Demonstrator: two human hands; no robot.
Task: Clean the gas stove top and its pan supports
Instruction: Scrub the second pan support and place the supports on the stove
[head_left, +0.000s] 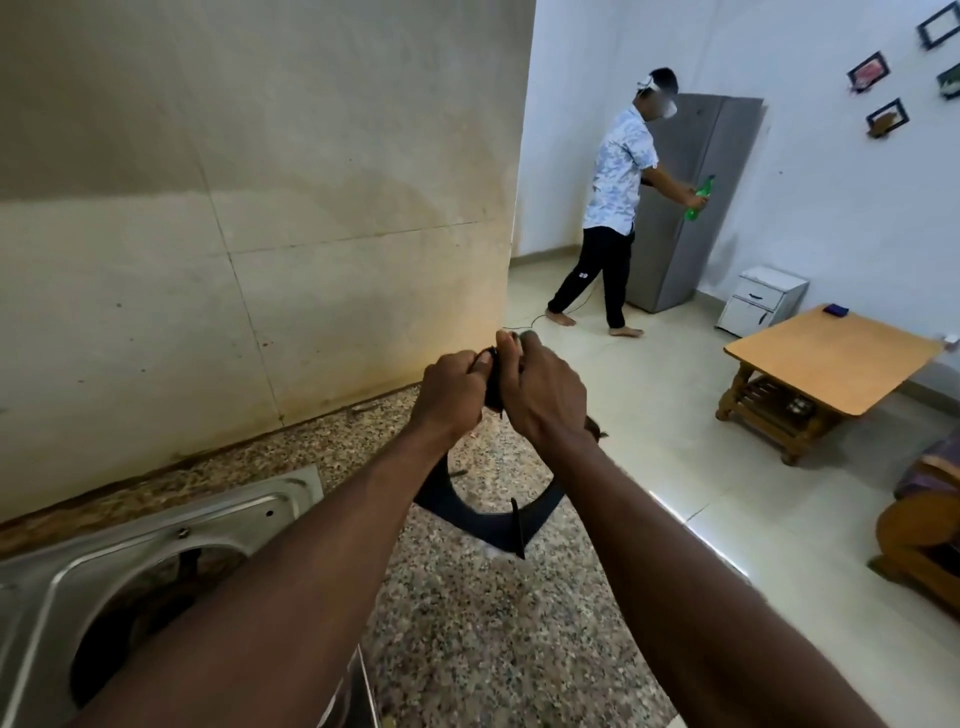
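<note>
"Above the granite counter (467, 623), just right of the stove top (156, 545), what is that black ring?"

"The pan support (488, 519). I hold it up and tilted, its lower arc hanging between my forearms. One prong juts out at the bottom; whether it touches the stone I can't tell. The top of the ring is lost behind my hands."

"How do you have hold of it?"

"My left hand (454, 395) is curled tight round the top edge, knuckles toward me. My right hand (545, 397) pinches the same dark part from the other side, thumb raised. The two hands nearly touch."

"Any cloth in there?"

"I can't say. Something dark sits between my palms, and a frayed dark bit pokes out beside my right wrist, too blurred to name."

"And the stove?"

"Steel, low on my left, cut off at the edge of my view. My left forearm covers much of its round opening, which is dark inside."

"Who's that ahead?"

"Past the corner of the tiled wall (234, 234), a person (613, 208) stands barefoot at a grey fridge (696, 249), gripping a green bottle (698, 200). A wooden table (831, 364) sits off to the right."
</note>
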